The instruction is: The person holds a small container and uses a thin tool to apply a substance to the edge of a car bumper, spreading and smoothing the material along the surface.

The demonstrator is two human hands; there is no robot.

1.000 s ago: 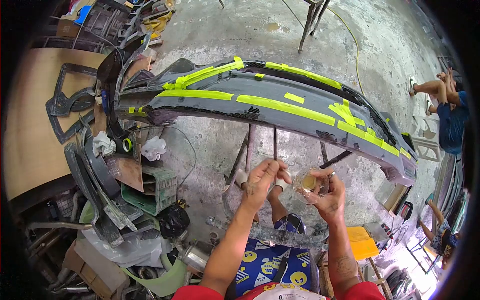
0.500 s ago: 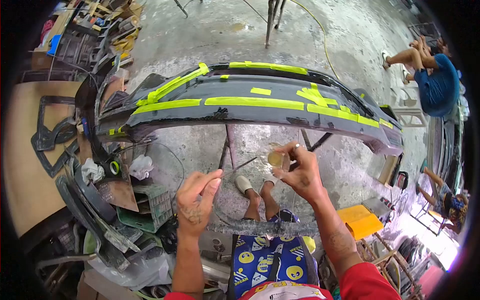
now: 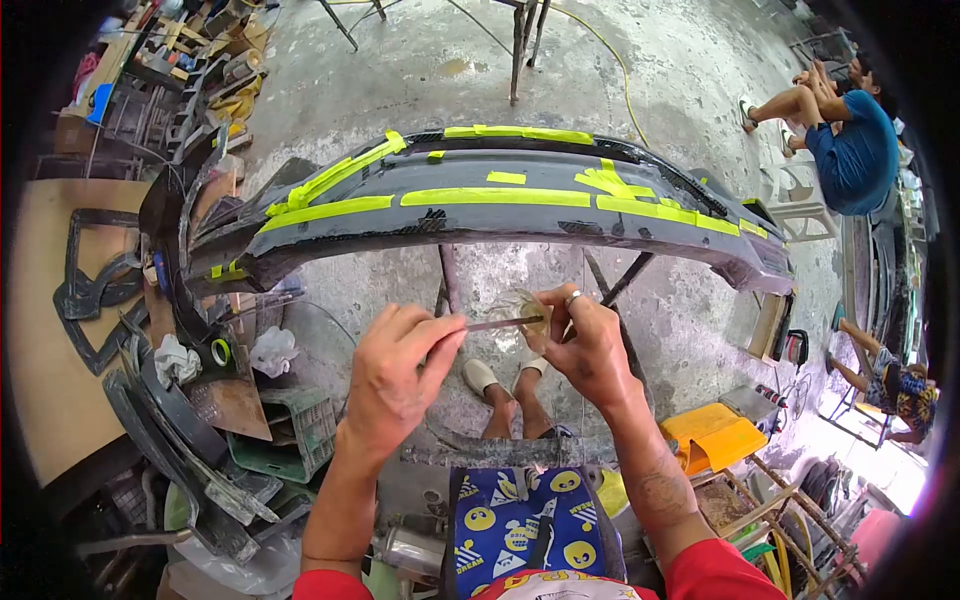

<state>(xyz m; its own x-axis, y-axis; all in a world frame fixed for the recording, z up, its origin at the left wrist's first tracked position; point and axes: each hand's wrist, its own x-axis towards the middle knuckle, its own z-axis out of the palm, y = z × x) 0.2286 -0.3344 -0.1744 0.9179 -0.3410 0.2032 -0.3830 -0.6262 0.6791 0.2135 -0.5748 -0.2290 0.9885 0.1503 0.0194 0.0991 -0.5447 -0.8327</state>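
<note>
My left hand [image 3: 402, 365] pinches a thin dark stick [image 3: 495, 323] that points right. The stick's far end reaches the small clear cup [image 3: 535, 312] with yellowish contents. Around the cup's right side, the fingers of my right hand [image 3: 585, 340] are closed, a ring on one of them. Beyond both hands lies a long dark grey bumper [image 3: 480, 226] on metal legs, with strips of bright yellow-green tape [image 3: 495, 199] along it.
A seated person in blue [image 3: 858, 150] is at the upper right, and another person [image 3: 890, 390] at the right edge. Car parts [image 3: 175, 440] and a green crate [image 3: 290, 440] lie at the left. A yellow item [image 3: 715, 435] is at the right.
My left hand has moved up and right, bringing the stick's tip to the cup. The cup and my right hand have shifted slightly left. The whole view has moved a little.
</note>
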